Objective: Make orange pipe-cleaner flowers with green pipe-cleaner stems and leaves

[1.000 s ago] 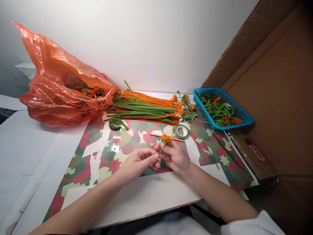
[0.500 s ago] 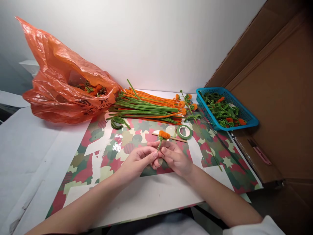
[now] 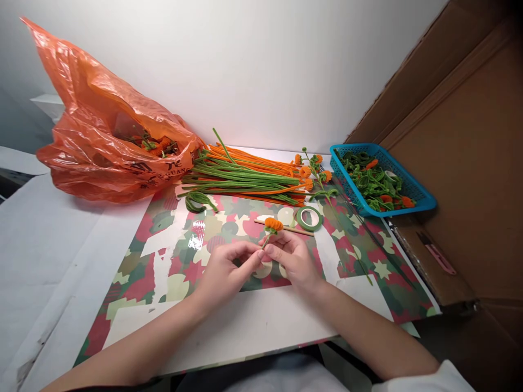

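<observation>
A small pipe-cleaner flower (image 3: pixel 273 224) with an orange head and a green stem is held upright, tilted slightly right, over the patterned mat. My left hand (image 3: pixel 235 267) pinches the lower stem between thumb and fingertips. From the other side, my right hand (image 3: pixel 294 260) closes its thumb and fingers on the same stem, just under the head. The lower end of the stem is hidden by the fingers. Just beyond the hands lie a thin wooden stick (image 3: pixel 300 231) and a roll of green tape (image 3: pixel 309 218).
Orange and green pipe cleaners (image 3: pixel 249 177) lie bundled at the back, beside a finished flower stem (image 3: pixel 314 171). An orange plastic bag (image 3: pixel 110 141) stands left; a blue basket (image 3: pixel 425 203) of green and orange pieces sits right. Pink-handled snips (image 3: pixel 439 256) rest on cardboard.
The flower's head has tipped a little and more of the green beneath it shows. My fingers have shifted slightly along the stem. The view has moved a little.
</observation>
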